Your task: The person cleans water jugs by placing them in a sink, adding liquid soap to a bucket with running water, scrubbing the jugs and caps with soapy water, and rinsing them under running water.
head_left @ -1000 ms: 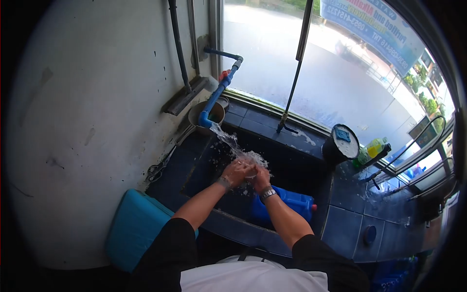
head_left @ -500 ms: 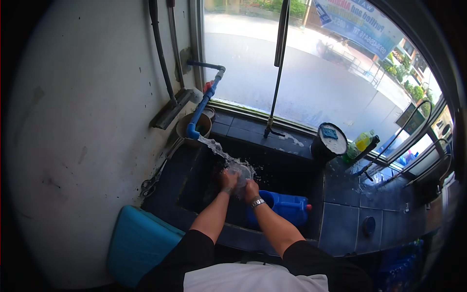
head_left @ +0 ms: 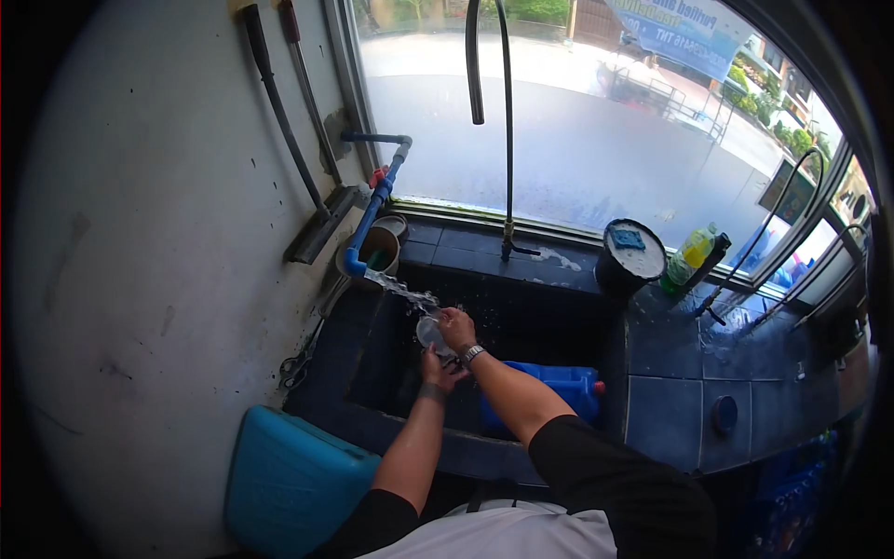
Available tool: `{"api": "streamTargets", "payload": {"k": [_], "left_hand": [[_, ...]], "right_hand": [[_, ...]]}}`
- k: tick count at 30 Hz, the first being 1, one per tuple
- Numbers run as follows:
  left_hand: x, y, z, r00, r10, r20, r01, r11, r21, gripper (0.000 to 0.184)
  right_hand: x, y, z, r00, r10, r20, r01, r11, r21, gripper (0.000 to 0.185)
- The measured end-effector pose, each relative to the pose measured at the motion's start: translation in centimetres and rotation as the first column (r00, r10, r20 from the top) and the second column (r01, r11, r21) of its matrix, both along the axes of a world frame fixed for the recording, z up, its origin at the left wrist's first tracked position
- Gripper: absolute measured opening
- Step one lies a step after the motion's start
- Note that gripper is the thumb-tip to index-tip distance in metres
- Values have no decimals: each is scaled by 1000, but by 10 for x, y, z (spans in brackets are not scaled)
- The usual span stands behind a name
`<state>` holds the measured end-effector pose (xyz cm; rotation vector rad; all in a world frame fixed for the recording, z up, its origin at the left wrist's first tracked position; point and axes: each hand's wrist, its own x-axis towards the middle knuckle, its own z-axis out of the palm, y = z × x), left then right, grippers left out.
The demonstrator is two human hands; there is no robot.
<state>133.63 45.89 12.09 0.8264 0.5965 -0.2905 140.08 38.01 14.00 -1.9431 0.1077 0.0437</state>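
Note:
My right hand (head_left: 456,328), with a metal watch on its wrist, grips a small clear, round plastic container (head_left: 430,334) at its upper right. Below it, my left hand (head_left: 440,373) holds the container's lower edge with the thumb, its other fingers reaching out to the right. A stream of water (head_left: 400,291) pours from the blue pipe (head_left: 354,261) and splashes at the container and my right hand. Both hands are over the dark tiled sink (head_left: 372,359). A blue jug (head_left: 568,387) with a red cap lies on its side in the sink, partly behind my right forearm.
On the ledge stand a black bucket (head_left: 633,265) of suds with a blue sponge (head_left: 629,239) and a bottle of yellow-green liquid (head_left: 689,256). A blue cap (head_left: 724,415) lies on the right counter. A squeegee (head_left: 321,224) leans at the left wall, above a teal plastic object (head_left: 298,480).
The container has moved slightly left and turned. My right hand has shifted up and left to its upper side, and my left hand has dropped below it. The camera view has shifted slightly.

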Motion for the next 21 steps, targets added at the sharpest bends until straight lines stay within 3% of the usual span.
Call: {"api": "streamTargets", "payload": {"k": [1,3,4,5,7,8,9,11,13,14,16,19,21], "left_hand": [[11,0,-22,999,40,9,-35,944,-328,42],[59,2,-98,959,103,264,70,815,-575,38],[64,-8,-92,955,164,249,-15,860,-510,29],[67,-23,-80,947,216,239,-92,893,-440,24],[38,-46,6,996,52,67,-33,965,-260,20],[43,-51,0,990,-67,126,104,943,-315,18],[48,-55,-14,993,-89,83,111,942,-317,16],[48,-59,-15,989,-137,60,147,967,-207,15],[62,-45,-42,980,-187,70,196,970,-144,15],[65,-38,-47,974,-214,69,221,967,-126,15],[66,-36,-48,978,-210,15,209,977,45,15],[62,-48,-40,979,-204,-17,205,969,140,14],[60,-45,-43,980,-196,-37,200,961,193,13]], "right_hand": [[-12,-1,11,990,-40,136,46,998,-41,16],[-36,-12,21,912,-108,395,162,981,-105,15],[-49,-28,19,919,-121,376,175,978,-112,15],[-62,-53,17,841,-183,509,291,946,-141,15],[-85,-126,14,597,-264,757,555,818,-152,16],[-106,-170,6,649,-422,633,613,782,-107,15],[-133,-222,-9,649,-584,487,694,717,-65,15],[-202,-347,-37,529,-759,380,842,526,-122,13],[-288,-467,-54,341,-860,381,939,288,-189,12],[-327,-513,-44,160,-977,141,986,164,21,18],[-391,-601,-36,-109,-982,155,972,-73,222,36],[-422,-668,-14,-150,-968,200,976,-113,186,38],[-423,-681,-11,-133,-985,109,984,-119,130,37]]}}
